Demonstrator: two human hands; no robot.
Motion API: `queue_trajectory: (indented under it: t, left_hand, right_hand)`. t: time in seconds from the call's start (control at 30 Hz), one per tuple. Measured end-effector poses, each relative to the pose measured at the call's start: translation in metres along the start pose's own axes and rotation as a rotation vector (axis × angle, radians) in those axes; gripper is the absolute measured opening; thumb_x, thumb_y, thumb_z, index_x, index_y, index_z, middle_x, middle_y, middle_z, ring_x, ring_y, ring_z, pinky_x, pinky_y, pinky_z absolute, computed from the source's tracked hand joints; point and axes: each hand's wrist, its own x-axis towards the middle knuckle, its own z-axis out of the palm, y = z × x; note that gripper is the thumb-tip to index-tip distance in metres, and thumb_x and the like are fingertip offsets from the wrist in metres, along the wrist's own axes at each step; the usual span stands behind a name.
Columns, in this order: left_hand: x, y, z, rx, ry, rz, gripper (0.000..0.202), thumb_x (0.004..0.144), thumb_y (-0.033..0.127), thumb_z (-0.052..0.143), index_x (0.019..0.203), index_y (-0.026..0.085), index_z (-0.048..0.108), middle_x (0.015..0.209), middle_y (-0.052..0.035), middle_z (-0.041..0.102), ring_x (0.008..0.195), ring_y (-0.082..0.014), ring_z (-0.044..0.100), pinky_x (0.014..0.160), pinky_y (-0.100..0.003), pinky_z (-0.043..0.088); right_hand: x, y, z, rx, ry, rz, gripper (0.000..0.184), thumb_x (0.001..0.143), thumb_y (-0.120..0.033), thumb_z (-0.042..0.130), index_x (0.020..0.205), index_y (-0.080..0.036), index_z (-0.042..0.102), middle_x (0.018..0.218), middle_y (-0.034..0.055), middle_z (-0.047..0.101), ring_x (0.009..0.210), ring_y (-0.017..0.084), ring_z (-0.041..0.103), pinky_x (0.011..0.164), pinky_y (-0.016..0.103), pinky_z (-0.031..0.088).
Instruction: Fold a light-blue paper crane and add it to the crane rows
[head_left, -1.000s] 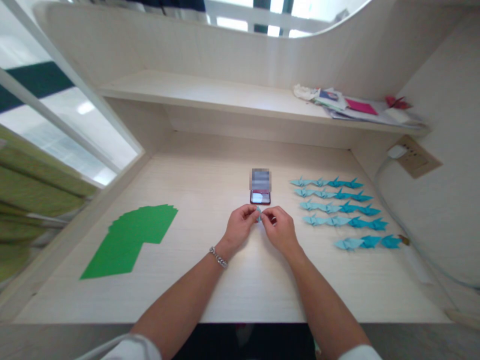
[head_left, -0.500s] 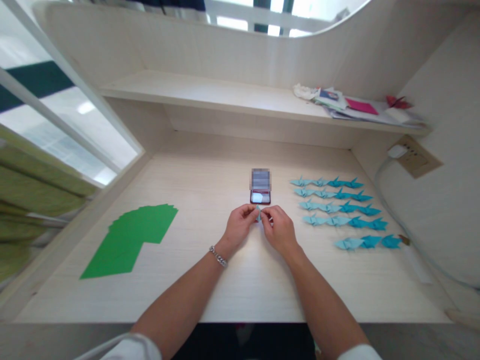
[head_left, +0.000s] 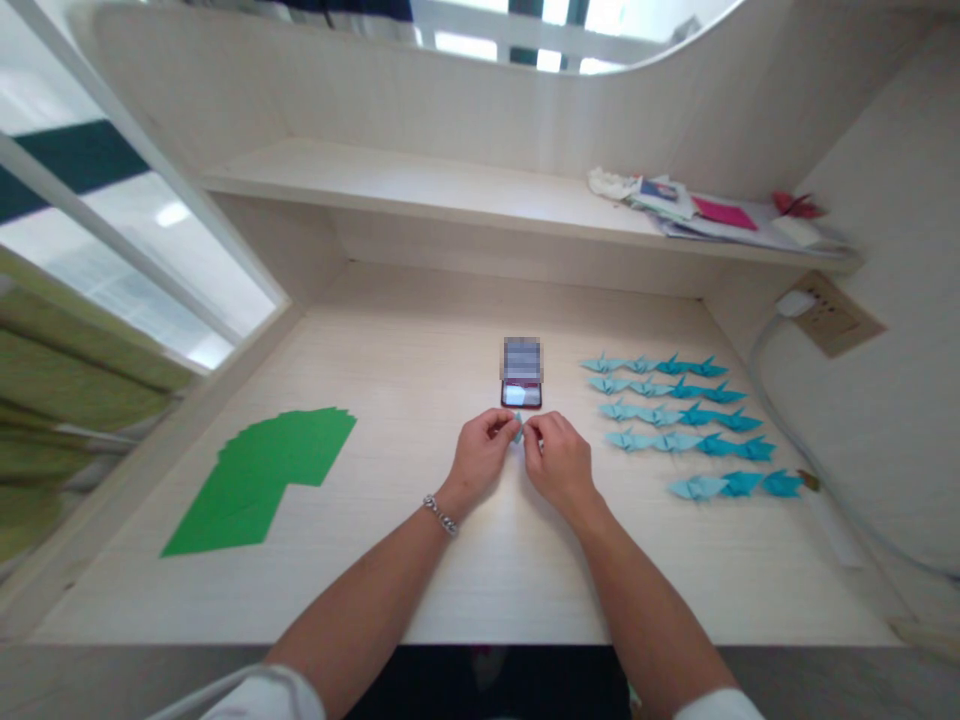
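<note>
A wood-grain bench [head_left: 390,590] is shown, with fanned green paper sheets [head_left: 277,480] at left of frame and rows of blue origami cranes [head_left: 679,420] at right. A phone [head_left: 521,395] lies centrally, no writing legible. A small pale blue paper fold [head_left: 517,432] is pinched by the fingertips of the left hand [head_left: 484,462] and right hand [head_left: 559,465], just below the phone.

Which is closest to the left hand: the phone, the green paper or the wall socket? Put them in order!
From the left hand, nearest first:
1. The phone, just ahead of the hand on the desk.
2. The green paper, on the desk to the left.
3. The wall socket, far off on the right wall.
</note>
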Motion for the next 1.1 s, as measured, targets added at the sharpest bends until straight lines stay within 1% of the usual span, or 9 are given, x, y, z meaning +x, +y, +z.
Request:
queue_trajectory:
  t: [0.13, 0.3, 0.47, 0.6, 0.7, 0.8, 0.87, 0.97, 1.1]
  left_hand:
    - [0.0, 0.002, -0.002, 0.048, -0.057, 0.027, 0.018, 0.078, 0.032, 0.058, 0.077, 0.015, 0.061, 0.071, -0.0002, 0.057, 0.067, -0.0131, 0.049, 0.064, -0.024, 0.039]
    - [-0.001, 0.003, -0.004, 0.087, -0.085, 0.029, 0.017, 0.08, 0.03, 0.054, 0.072, 0.016, 0.056, 0.066, 0.0023, 0.05, 0.063, -0.0116, 0.043, 0.061, -0.023, 0.036]
    - [0.0, 0.001, -0.004, 0.027, -0.069, -0.011, 0.017, 0.078, 0.031, 0.058, 0.072, 0.015, 0.059, 0.068, 0.0011, 0.055, 0.066, -0.0121, 0.047, 0.063, -0.023, 0.038]
    - [0.002, -0.001, -0.003, -0.076, -0.066, -0.055, 0.022, 0.075, 0.035, 0.063, 0.081, 0.014, 0.066, 0.076, -0.0031, 0.064, 0.071, -0.0146, 0.055, 0.067, -0.025, 0.043]
    - [0.002, -0.002, -0.003, -0.146, -0.075, -0.076, 0.026, 0.074, 0.035, 0.065, 0.09, 0.014, 0.067, 0.085, -0.0061, 0.067, 0.076, -0.0161, 0.058, 0.07, -0.027, 0.046]
    - [0.003, -0.003, -0.003, -0.229, -0.057, -0.09, 0.028, 0.072, 0.031, 0.067, 0.094, 0.014, 0.064, 0.082, -0.0052, 0.066, 0.074, -0.0148, 0.06, 0.067, -0.026, 0.048]
    - [0.004, -0.003, -0.004, -0.272, -0.044, -0.099, 0.028, 0.071, 0.029, 0.069, 0.093, 0.015, 0.061, 0.076, -0.0031, 0.065, 0.068, -0.013, 0.06, 0.064, -0.025, 0.047]
    - [0.005, -0.003, -0.006, -0.28, -0.072, -0.105, 0.024, 0.069, 0.027, 0.071, 0.087, 0.015, 0.06, 0.072, -0.0016, 0.064, 0.065, -0.0117, 0.059, 0.063, -0.023, 0.045]
    - [0.005, 0.0, -0.009, -0.247, -0.112, -0.097, 0.02, 0.068, 0.027, 0.071, 0.079, 0.014, 0.06, 0.074, -0.0025, 0.065, 0.068, -0.0127, 0.06, 0.065, -0.024, 0.045]
  right_hand:
    - [0.002, 0.003, 0.002, 0.093, -0.057, 0.029, 0.012, 0.085, -0.022, 0.047, 0.081, -0.02, 0.058, 0.081, 0.0052, 0.059, 0.076, 0.018, 0.054, 0.068, 0.028, 0.042]
    - [0.003, 0.009, 0.008, 0.379, -0.094, 0.128, 0.015, 0.086, -0.026, 0.047, 0.083, -0.019, 0.059, 0.081, 0.0035, 0.062, 0.076, 0.017, 0.057, 0.068, 0.027, 0.045]
    - [0.003, 0.012, 0.01, 0.561, -0.146, 0.252, 0.019, 0.082, -0.035, 0.054, 0.085, -0.018, 0.062, 0.081, 0.0036, 0.065, 0.074, 0.017, 0.059, 0.062, 0.025, 0.046]
    - [0.005, 0.015, 0.009, 0.581, -0.148, 0.264, 0.02, 0.081, -0.035, 0.055, 0.08, -0.017, 0.063, 0.076, 0.0036, 0.065, 0.07, 0.016, 0.059, 0.061, 0.025, 0.046]
    - [0.006, 0.015, 0.009, 0.602, -0.126, 0.257, 0.02, 0.08, -0.035, 0.055, 0.079, -0.017, 0.063, 0.076, 0.0036, 0.065, 0.07, 0.016, 0.058, 0.06, 0.025, 0.045]
    - [0.007, 0.016, 0.009, 0.679, -0.124, 0.302, 0.02, 0.077, -0.037, 0.059, 0.076, -0.017, 0.063, 0.073, 0.0031, 0.064, 0.069, 0.016, 0.058, 0.059, 0.025, 0.045]
    - [0.008, 0.017, 0.009, 0.813, -0.163, 0.378, 0.022, 0.074, -0.039, 0.061, 0.079, -0.017, 0.063, 0.069, 0.0021, 0.062, 0.065, 0.016, 0.057, 0.057, 0.026, 0.046]
    - [0.009, 0.021, 0.01, 1.038, -0.236, 0.499, 0.026, 0.071, -0.041, 0.065, 0.082, -0.018, 0.063, 0.065, 0.0006, 0.06, 0.059, 0.014, 0.056, 0.051, 0.025, 0.046]
    - [0.009, 0.024, 0.009, 1.175, -0.301, 0.579, 0.028, 0.066, -0.041, 0.071, 0.078, -0.017, 0.063, 0.065, 0.0005, 0.061, 0.058, 0.013, 0.056, 0.05, 0.023, 0.046]
